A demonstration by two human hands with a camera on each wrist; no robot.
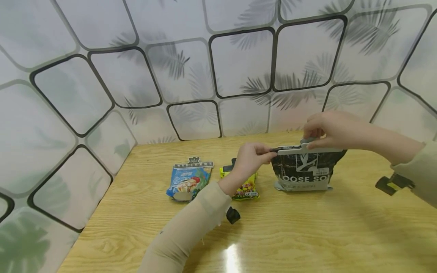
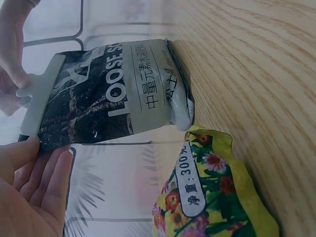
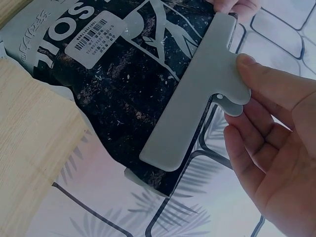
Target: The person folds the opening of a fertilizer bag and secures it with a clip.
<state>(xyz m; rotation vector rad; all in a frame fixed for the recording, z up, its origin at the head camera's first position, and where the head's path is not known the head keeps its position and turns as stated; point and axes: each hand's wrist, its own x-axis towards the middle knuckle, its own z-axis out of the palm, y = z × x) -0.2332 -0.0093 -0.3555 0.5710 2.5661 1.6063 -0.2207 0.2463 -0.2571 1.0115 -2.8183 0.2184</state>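
A black and grey bag printed LOOSE SO stands upright on the table at the right. Across its folded top runs a wide grey sealing clip. My right hand pinches the clip's handle tabs between thumb and fingers; the right wrist view shows the two tabs slightly apart. With thumb and fingertips my left hand pinches the bag's top corner at the clip's left end. In the left wrist view, the bag's printed front faces the camera.
Left of the bag lies a yellow flower-printed packet with a dark clip on it, partly behind my left arm. Farther left lies a blue packet with a black-and-white clip. A patterned curtain-like backdrop rises behind the wooden table.
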